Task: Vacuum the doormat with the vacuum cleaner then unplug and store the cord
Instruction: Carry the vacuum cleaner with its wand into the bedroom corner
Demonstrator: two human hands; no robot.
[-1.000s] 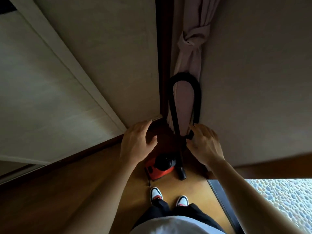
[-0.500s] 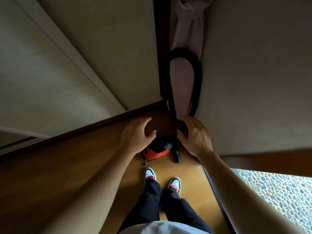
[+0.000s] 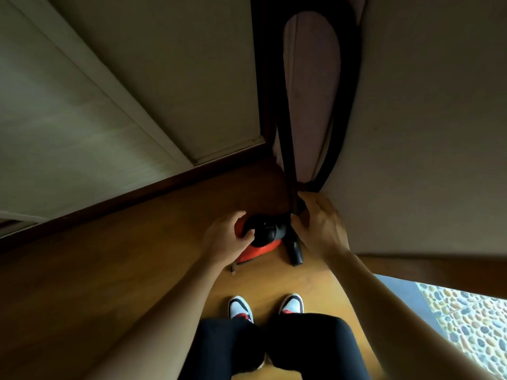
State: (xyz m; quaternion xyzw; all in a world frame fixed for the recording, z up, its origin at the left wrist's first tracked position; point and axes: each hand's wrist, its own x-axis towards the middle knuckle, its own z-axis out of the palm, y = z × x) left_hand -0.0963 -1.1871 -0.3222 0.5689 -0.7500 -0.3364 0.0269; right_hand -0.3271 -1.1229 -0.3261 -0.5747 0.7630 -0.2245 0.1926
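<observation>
A small red and black vacuum cleaner [image 3: 260, 242] sits on the wooden floor in the corner, in front of my feet. My left hand [image 3: 223, 238] grips its black top from the left. Its black hose [image 3: 347, 86] loops up against the wall and comes back down as a straight tube. My right hand [image 3: 319, 226] holds this tube just above the vacuum body. The black nozzle [image 3: 295, 252] rests on the floor to the right of the body. A plug [image 3: 233, 270] on a short bit of cord lies on the floor at the vacuum's front left.
A pale curtain [image 3: 312, 91] hangs in the corner behind the hose. Walls close in left and right, with a dark skirting board [image 3: 109, 212]. A pebble-patterned floor [image 3: 472, 325] lies lower right beyond a grey sill. My shoes [image 3: 241, 308] stand on the wooden floor [image 3: 109, 283].
I have bent down and both hands have lowered. My left hand went from open in the air to gripping the vacuum's top. My right hand slid down the tube.
</observation>
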